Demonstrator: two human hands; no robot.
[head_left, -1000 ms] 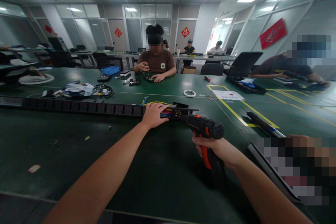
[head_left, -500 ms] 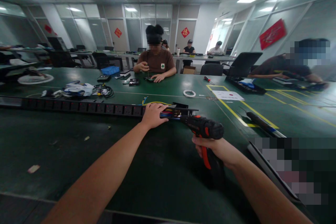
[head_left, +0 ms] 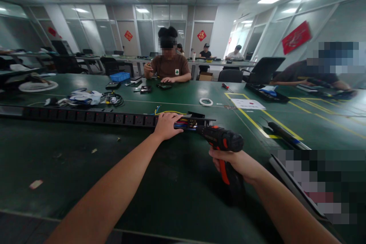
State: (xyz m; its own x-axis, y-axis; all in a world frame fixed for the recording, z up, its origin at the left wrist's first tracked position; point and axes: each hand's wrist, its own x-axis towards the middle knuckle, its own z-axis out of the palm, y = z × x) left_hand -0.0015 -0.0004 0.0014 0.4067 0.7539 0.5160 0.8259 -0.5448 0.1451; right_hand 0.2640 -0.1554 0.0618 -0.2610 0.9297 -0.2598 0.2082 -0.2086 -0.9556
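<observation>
Clasping the power strip point(head_left: 94, 116) near its open right end, the left hand point(head_left: 167, 124) had its fingers over the top and thumb along the near side. The right hand point(head_left: 233, 157) was wrapped around the grip of a power drill point(head_left: 221, 138); trigger pressed or not, couldn't tell. Drill nose pointed left at the brass-looking terminals point(head_left: 193, 122); bit contact too small to confirm.

Change: both hands and the drill had barely shifted over the last half second, so work looked to be staying on the same spot. Across the surface point(head_left: 148, 190), a co-worker's hand point(head_left: 148, 69) had lifted off a dark device point(head_left: 164, 85); seemingly unrelated to the drilling end.

Materials: strip was a long, straight, black bar, repeated square sockets, lying flat across the surface. Red and blue wires point(head_left: 180, 124) showed inside the open end, thin and round; a yellow wire point(head_left: 171, 112) curved behind. Drill looked like matte black plastic, orange accents, rounded back. Surface smooth, dark green, slightly glossy; a pale scrap point(head_left: 36, 184) lay at left.
</observation>
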